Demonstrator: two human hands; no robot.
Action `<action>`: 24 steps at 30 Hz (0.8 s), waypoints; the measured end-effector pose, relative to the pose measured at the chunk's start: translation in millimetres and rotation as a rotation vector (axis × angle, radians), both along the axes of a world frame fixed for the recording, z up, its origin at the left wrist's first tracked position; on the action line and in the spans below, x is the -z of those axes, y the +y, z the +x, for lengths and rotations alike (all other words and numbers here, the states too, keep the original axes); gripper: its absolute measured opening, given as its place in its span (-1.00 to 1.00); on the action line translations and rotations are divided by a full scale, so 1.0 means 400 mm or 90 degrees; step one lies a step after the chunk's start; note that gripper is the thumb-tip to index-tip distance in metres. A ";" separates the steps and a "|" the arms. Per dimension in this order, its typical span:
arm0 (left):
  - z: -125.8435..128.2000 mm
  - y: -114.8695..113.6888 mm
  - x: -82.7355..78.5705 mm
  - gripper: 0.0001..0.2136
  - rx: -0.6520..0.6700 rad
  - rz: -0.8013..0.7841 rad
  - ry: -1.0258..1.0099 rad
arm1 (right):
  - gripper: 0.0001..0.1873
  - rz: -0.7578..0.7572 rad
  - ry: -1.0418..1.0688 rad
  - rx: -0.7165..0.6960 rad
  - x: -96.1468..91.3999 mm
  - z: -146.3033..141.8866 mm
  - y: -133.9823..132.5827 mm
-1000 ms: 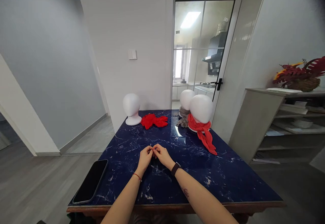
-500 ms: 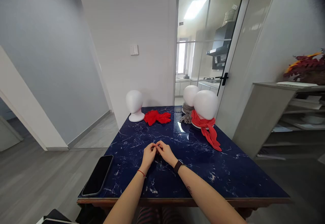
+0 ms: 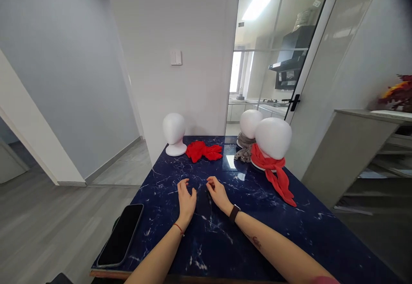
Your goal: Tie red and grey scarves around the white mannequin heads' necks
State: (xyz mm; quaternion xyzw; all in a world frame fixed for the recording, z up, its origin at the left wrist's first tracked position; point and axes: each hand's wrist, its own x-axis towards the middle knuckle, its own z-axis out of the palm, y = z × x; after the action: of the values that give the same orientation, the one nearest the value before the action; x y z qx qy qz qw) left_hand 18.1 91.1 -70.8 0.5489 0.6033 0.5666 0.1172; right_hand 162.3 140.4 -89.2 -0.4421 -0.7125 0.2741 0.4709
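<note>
My left hand rests over the dark blue marble table, fingers loosely curled and apart, holding nothing. My right hand, with a black watch on its wrist, lies a short gap to its right, fingers also relaxed and empty. Beyond them at the table's far end lie a loose red scarf and a bare white foam head. A second white foam head wears a red scarf. Behind it stands a third head with a grey scarf.
A black phone lies face up at the table's near left corner, partly over the edge. A glass door to a kitchen stands behind the table. A grey shelf unit is on the right, wooden floor on the left.
My hands were touching at the fingertips and have now parted, leaving a gap between them. The view has shifted closer to the table and slightly rightward.
</note>
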 end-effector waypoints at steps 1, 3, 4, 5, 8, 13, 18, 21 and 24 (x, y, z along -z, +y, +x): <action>-0.015 0.011 -0.003 -0.70 -0.001 0.004 0.020 | -0.77 0.034 -0.031 0.034 0.001 -0.001 0.043; -0.049 0.037 -0.007 -0.71 -0.017 0.012 0.061 | -0.65 0.092 -0.093 0.107 -0.003 -0.005 0.143; -0.068 0.052 -0.009 -0.72 -0.030 0.013 0.078 | -0.57 0.108 -0.119 0.139 -0.007 -0.008 0.196; -0.086 0.069 -0.010 -0.72 -0.042 0.011 0.096 | -0.50 0.115 -0.142 0.166 -0.011 -0.011 0.248; -0.140 0.138 -0.003 -0.70 -0.065 -0.003 0.143 | -0.35 0.112 -0.204 0.202 -0.019 -0.025 0.374; -0.216 0.315 0.020 -0.63 -0.091 -0.012 0.158 | -0.32 0.182 -0.359 0.128 -0.010 -0.051 0.445; -0.260 0.509 0.019 -0.41 -0.189 -0.044 0.132 | -0.25 0.197 -0.418 0.039 -0.012 -0.060 0.456; -0.267 0.594 0.011 -0.20 -0.250 -0.080 0.128 | -0.27 0.158 -0.411 0.008 -0.009 -0.061 0.473; -0.267 0.645 0.005 -0.09 -0.304 -0.077 0.152 | -0.31 0.130 -0.407 -0.004 -0.001 -0.062 0.487</action>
State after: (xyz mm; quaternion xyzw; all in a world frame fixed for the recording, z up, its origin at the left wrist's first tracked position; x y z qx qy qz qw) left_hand -88.6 349.0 -73.0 0.4462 0.7578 0.4724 -0.0588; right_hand 137.4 335.3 -89.0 -0.4542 -0.8492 0.0497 0.2645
